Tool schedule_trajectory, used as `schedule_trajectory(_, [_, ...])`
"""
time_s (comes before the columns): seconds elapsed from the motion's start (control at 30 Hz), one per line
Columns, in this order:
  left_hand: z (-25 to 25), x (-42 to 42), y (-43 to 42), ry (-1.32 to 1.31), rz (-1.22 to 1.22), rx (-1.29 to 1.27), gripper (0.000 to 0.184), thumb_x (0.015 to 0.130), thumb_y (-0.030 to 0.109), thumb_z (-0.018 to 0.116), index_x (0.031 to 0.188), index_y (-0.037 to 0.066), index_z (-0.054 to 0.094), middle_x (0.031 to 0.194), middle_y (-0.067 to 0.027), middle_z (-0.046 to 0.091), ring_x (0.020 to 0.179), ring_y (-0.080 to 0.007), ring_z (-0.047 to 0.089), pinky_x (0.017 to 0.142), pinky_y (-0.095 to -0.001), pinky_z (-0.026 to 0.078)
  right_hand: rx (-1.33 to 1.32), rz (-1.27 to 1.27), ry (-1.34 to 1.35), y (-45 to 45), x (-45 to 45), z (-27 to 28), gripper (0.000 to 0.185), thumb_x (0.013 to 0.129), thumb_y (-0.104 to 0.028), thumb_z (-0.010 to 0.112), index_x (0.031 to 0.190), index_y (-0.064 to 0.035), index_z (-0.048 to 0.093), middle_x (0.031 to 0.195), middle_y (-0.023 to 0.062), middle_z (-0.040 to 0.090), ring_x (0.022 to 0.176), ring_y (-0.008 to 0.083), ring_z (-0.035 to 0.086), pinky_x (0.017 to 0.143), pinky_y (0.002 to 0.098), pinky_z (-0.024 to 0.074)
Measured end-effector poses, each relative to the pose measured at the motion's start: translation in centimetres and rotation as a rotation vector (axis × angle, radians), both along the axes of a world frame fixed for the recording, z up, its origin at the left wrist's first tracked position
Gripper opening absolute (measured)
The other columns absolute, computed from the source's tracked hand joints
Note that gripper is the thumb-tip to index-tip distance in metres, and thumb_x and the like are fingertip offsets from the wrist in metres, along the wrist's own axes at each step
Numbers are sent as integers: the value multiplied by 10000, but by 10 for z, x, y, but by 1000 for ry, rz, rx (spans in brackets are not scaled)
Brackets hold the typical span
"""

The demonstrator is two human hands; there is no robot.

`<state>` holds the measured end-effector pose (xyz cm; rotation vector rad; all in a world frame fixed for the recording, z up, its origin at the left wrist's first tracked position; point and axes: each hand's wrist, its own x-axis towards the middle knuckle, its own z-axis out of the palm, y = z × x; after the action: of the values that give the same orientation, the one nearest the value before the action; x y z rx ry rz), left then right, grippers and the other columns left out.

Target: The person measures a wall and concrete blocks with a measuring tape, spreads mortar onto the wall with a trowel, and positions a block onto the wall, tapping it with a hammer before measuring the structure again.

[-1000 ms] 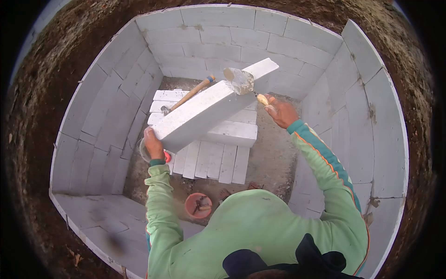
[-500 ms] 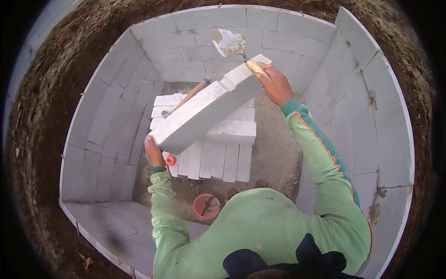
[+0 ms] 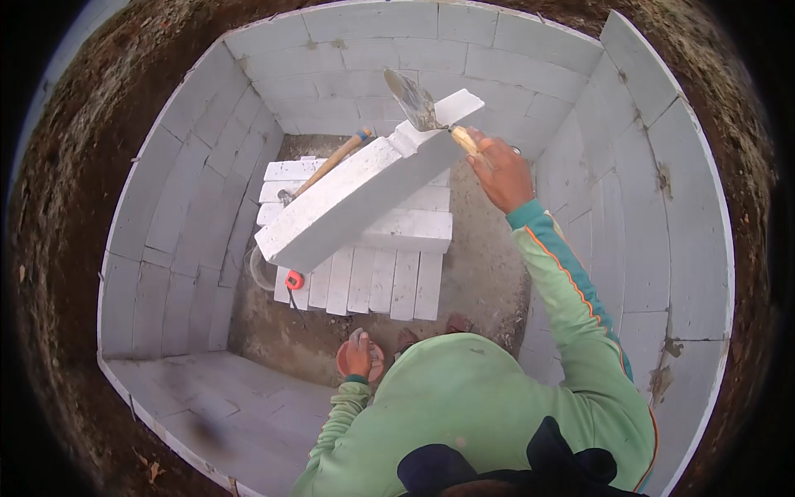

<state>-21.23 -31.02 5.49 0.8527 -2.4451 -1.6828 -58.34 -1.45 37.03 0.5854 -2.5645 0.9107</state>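
Right hand (image 3: 503,172), fingers wrapped round the trowel (image 3: 416,106) at the notched block (image 3: 352,195); left hand (image 3: 358,359) over the bucket (image 3: 378,358), fingers' state unclear.

The shirt (image 3: 464,398) is pale green, its right sleeve (image 3: 571,290) striped teal with orange piping; the trowel handle (image 3: 464,140) is yellowish; the notched block (image 3: 356,199) is white above, grey-sided; the tape measure (image 3: 294,280) is red; the bucket (image 3: 378,365) is salmon.
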Motion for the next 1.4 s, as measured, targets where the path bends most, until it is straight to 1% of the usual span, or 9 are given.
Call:
schedule_trajectory(0.1, [-77,56,-5,-38,-542,-525,483,1025,401,491,1286,15,616,1325,-273,607,1128,-472,625,960,-500,503,161,58,-17,7,-13,-23,380,953,-322,650,1319,-222,638,1034,91,681,946,337,678,817,473,536])
schedule_trajectory(0.17, [-154,100,-15,-311,-501,-357,439,993,405,490,1217,70,663,1244,-288,635,1123,-474,626,976,-533,493,11,42,-1,-1,-12,-7,420,948,-286,668,1356,-191,630,1144,103,697,1012,342,671,886,455,533])
schedule_trajectory(0.37, [-165,135,-34,-521,-919,-453,359,969,330,494,1215,142,676,1120,-258,675,1069,-449,643,947,-553,496,135,58,-159,1,-24,-10,423,946,-281,662,1355,-176,639,1220,135,705,1074,367,666,921,439,531])
schedule_trajectory(0.5, [-149,132,-40,-452,-681,-500,313,963,301,523,1158,130,700,1096,-231,695,1077,-427,647,925,-537,504,-317,82,-69,-2,-29,-19,443,944,-293,656,1360,-142,634,1258,149,691,1097,377,663,949,443,523])
schedule_trajectory(0.6, [-130,117,-36,-391,-347,-258,301,942,301,569,1084,99,743,1153,-236,692,1100,-435,637,922,-516,513,134,129,-245,1,-22,-23,457,952,-291,652,1364,-96,620,1300,150,677,1163,379,644,1004,430,500])
schedule_trajectory(0.8, [-154,94,-36,-340,-595,-527,292,932,212,524,1086,86,738,1154,-225,701,1112,-413,646,952,-496,502,6,249,-256,8,-37,-40,459,968,-309,636,1367,-83,605,1278,164,684,1149,377,648,994,424,490])
schedule_trajectory(1.0, [-204,27,-50,-415,-959,-575,363,969,366,539,1225,154,686,1245,-213,671,1161,-401,633,1000,-497,489,-66,198,-640,-1,-20,-26,447,1001,-326,602,1365,-66,595,922,75,669,791,200,639,753,340,522])
schedule_trajectory(1.17, [-199,7,-38,-289,-30,159,556,956,440,574,1288,-2,636,1230,-232,681,1192,-426,615,1030,-457,476,-568,-36,-677,-6,14,-3,414,1028,-281,566,1401,-102,589,767,-24,538,532,48,438,455,237,343])
schedule_trajectory(1.4, [-154,61,-24,-507,-454,-264,447,949,413,583,1181,50,699,1227,-240,673,1152,-448,618,1007,-508,471,-136,606,-323,-145,120,-15,463,984,-196,630,1426,-77,561,1219,189,694,1019,344,684,852,399,533])
